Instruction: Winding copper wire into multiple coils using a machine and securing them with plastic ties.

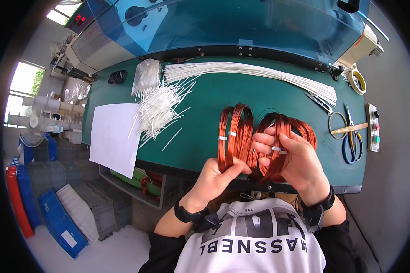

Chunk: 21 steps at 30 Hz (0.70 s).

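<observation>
At the near edge of the green table, my left hand point(216, 178) is closed round the lower end of a looped copper wire coil point(242, 134), thumb and fingers pressed on the strands. Small white ties band this coil. Beside it, my right hand point(303, 166) has its fingers through and around another copper wire coil point(283, 127), also with white ties, the thumb lying on its front. Further copper loops point(307, 131) show behind the right hand. Some of the right fingers are partly hidden by wire. The two coils nearly touch at their lower ends.
Short white tubes point(161, 107) lie in a pile beside a white paper sheet point(115, 134). Long white tubes point(255, 69) stretch along the back below a blue-covered machine point(241, 27). Scissors point(351, 141), snips point(320, 102) and a button box point(373, 127) sit at right.
</observation>
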Available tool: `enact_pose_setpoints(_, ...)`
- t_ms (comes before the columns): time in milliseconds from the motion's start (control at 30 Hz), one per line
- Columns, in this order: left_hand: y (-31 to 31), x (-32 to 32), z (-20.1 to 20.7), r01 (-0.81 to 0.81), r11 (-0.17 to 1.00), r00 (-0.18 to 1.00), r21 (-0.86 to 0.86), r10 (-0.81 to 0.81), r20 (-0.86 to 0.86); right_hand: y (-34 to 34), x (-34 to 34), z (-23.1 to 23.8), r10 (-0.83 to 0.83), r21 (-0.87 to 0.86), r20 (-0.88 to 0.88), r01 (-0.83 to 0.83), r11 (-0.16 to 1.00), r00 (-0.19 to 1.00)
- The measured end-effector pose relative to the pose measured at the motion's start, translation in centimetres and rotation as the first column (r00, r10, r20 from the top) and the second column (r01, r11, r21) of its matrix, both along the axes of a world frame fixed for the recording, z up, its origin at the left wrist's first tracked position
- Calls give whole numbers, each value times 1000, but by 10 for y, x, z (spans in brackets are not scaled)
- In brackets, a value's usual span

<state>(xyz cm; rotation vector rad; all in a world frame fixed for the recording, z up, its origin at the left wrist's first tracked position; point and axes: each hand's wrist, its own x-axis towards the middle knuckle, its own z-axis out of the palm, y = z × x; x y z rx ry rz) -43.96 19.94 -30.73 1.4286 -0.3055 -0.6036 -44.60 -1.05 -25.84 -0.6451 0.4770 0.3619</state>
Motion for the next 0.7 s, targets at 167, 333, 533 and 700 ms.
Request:
enact_pose_setpoints(167,-13,1,25,216,956,967,199,-237,90,29,3,1,3,-33,5,-3,999,1000)
enact_pose_setpoints(333,14,9,22,37,989,974,-144,-68,-218,29,6,14,-46,-5,-82,46,999,996)
enact_pose_setpoints(533,5,21,28,506,862,861,3,-505,-63,35,19,9,91,103,15,-92,990,996)
enact_pose_setpoints(700,4,23,2,616,776,780,-134,-625,-36,40,26,-1,105,139,-50,-97,986,993)
